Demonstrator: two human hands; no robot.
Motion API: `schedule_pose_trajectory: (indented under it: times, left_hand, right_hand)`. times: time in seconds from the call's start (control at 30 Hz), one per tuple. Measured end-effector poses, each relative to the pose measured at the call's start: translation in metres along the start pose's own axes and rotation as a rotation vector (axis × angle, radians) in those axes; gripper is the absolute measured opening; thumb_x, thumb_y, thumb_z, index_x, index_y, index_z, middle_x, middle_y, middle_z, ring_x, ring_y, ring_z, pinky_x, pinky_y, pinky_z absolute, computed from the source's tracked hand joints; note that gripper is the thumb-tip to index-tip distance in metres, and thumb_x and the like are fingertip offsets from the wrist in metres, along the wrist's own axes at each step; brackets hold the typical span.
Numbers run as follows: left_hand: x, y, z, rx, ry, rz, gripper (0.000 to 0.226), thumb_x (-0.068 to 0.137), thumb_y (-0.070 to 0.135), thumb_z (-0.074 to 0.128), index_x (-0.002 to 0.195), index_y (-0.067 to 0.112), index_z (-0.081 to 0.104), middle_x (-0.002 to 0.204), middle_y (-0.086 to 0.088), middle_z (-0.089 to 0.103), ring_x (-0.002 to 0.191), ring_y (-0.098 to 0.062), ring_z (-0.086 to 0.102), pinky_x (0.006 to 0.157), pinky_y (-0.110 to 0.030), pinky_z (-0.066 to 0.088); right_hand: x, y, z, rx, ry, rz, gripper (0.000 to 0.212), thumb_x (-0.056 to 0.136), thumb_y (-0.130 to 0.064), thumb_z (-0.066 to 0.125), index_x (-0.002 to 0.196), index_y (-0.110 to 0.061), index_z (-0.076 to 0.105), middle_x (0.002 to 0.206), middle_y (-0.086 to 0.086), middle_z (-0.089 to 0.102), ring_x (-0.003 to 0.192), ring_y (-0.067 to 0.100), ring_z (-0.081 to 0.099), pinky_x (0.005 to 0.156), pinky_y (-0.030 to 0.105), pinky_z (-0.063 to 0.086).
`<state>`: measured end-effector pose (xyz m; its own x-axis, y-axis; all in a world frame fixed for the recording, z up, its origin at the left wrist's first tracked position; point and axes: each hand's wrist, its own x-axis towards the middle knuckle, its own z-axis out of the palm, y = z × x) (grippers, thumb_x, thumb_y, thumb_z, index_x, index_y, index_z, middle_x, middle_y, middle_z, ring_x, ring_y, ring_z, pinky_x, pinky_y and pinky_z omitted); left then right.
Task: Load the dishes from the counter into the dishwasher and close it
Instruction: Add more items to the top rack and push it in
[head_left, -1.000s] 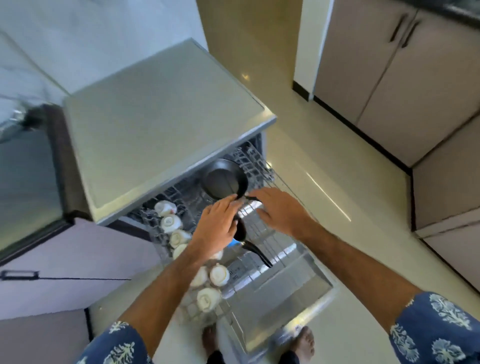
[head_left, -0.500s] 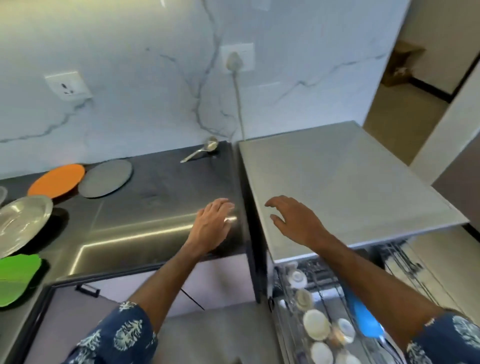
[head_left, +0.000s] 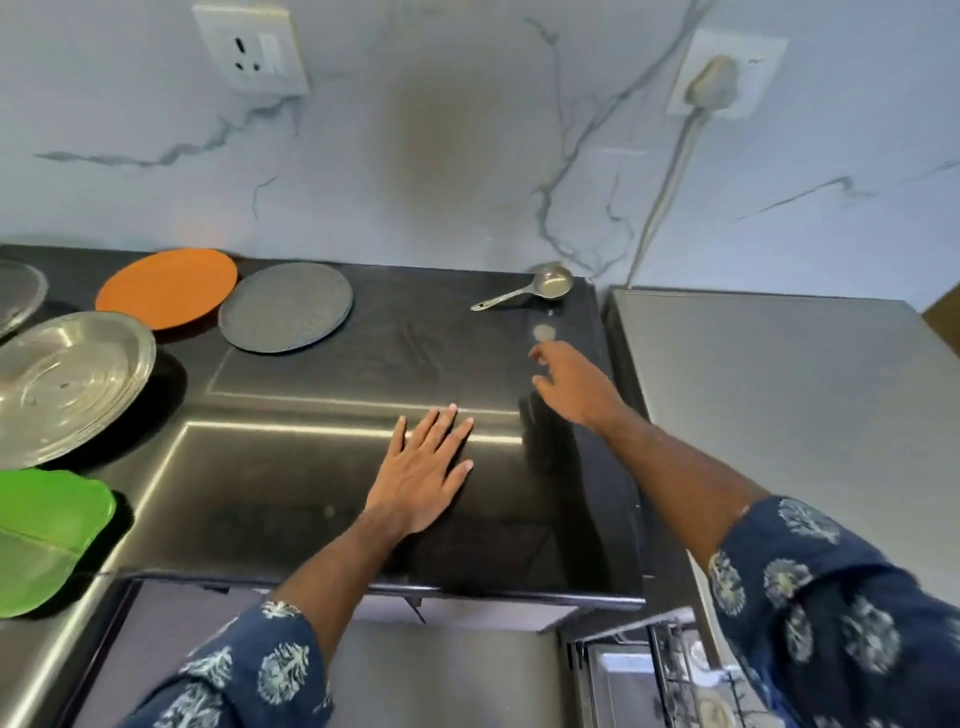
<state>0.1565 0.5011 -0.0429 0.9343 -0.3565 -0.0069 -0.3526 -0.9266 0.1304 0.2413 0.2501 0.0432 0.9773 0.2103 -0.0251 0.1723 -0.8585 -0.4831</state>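
The ladle (head_left: 540, 290) lies at the counter's (head_left: 322, 499) back corner, beside the dishwasher (head_left: 769, 415), likely the next dish to load; the right hand (head_left: 574, 387) reaches toward it, fingers loosely spread, holding nothing; the left hand (head_left: 423, 475) lies flat and wide on the counter, probably as a brace; plates (head_left: 284, 306) wait farther left

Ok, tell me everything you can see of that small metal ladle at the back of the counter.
The ladle looks like shiny steel: a small round bowl with a thin straight handle. It lies on the black counter, at the back right corner close to the marble wall, bowl toward the dishwasher top, handle pointing left and slightly toward the viewer. Nothing touches it. The right hand reaches toward it, open, short of it.
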Motion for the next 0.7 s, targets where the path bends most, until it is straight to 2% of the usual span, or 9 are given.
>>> schedule_pose_trajectory:
  times: [0.1,0.2,0.37,0.4,0.47,0.57,0.63,0.7]
  left_hand:
    - [-0.001,-0.001,0.003,-0.015,0.042,0.001,0.062,0.102,0.057,0.015,0.159,0.036,0.008,0.168,0.007,0.007,0.155,-0.015,0.001,0.125,-0.051,0.005]
    - [-0.001,-0.002,0.002,-0.03,0.044,0.009,0.061,0.102,0.057,0.017,0.159,0.035,0.008,0.168,0.008,0.005,0.155,-0.014,-0.002,0.125,-0.052,0.006]
    - [0.0,-0.004,0.007,-0.058,0.047,-0.001,0.061,0.102,0.057,0.02,0.158,0.037,0.008,0.168,0.01,0.002,0.154,-0.011,-0.006,0.125,-0.05,0.005]
    - [0.001,-0.005,0.008,-0.057,0.046,-0.003,0.061,0.102,0.058,0.02,0.158,0.038,0.007,0.168,0.011,0.002,0.154,-0.01,-0.006,0.125,-0.05,0.005]
    - [0.002,-0.005,0.009,-0.054,0.044,-0.005,0.061,0.102,0.058,0.02,0.158,0.038,0.006,0.167,0.012,0.002,0.154,-0.009,-0.007,0.125,-0.05,0.004]
    - [0.002,-0.006,0.008,-0.054,0.037,-0.012,0.061,0.102,0.058,0.021,0.158,0.038,0.007,0.167,0.012,0.003,0.154,-0.009,-0.006,0.125,-0.05,0.004]
    - [0.002,-0.007,0.009,-0.044,0.041,-0.015,0.061,0.102,0.058,0.021,0.158,0.037,0.01,0.167,0.012,0.005,0.154,-0.01,-0.004,0.125,-0.051,0.006]
    - [0.003,-0.007,0.008,-0.055,0.051,-0.012,0.06,0.102,0.057,0.023,0.158,0.036,0.014,0.167,0.011,0.007,0.154,-0.011,-0.001,0.125,-0.051,0.008]
  right_hand:
    - [0.045,-0.001,0.016,-0.043,0.004,-0.018,0.047,0.093,-0.018,0.057,0.137,-0.013,0.044,0.138,0.009,0.045,0.122,0.029,0.053,0.102,0.049,0.046]
    - [0.087,0.0,0.023,-0.193,-0.009,-0.024,0.061,0.092,-0.016,0.056,0.148,-0.011,0.032,0.147,0.009,0.034,0.123,0.035,0.051,0.097,0.052,0.048]
    - [0.149,0.006,0.028,-0.474,-0.064,-0.041,0.078,0.093,-0.007,0.051,0.158,-0.011,0.009,0.161,0.009,0.017,0.141,0.036,0.03,0.102,0.055,0.046]
    - [0.16,0.008,0.027,-0.516,-0.065,-0.042,0.077,0.093,-0.005,0.052,0.157,-0.01,0.011,0.159,0.01,0.022,0.139,0.036,0.033,0.099,0.053,0.048]
    - [0.177,0.009,0.022,-0.643,-0.053,-0.047,0.059,0.096,-0.005,0.049,0.151,-0.006,0.029,0.145,0.015,0.038,0.128,0.036,0.044,0.092,0.049,0.051]
    - [0.178,0.003,0.018,-0.92,-0.025,-0.144,0.028,0.1,-0.012,0.047,0.126,-0.008,0.058,0.124,0.013,0.056,0.11,0.031,0.056,0.085,0.042,0.049]
    - [0.159,0.002,0.02,-1.029,-0.007,-0.244,0.023,0.098,-0.013,0.05,0.118,-0.012,0.061,0.116,0.008,0.062,0.105,0.028,0.058,0.085,0.039,0.047]
    - [0.127,-0.001,0.024,-1.02,-0.006,-0.32,0.021,0.098,-0.015,0.049,0.115,-0.015,0.06,0.112,0.006,0.064,0.105,0.028,0.058,0.086,0.04,0.044]
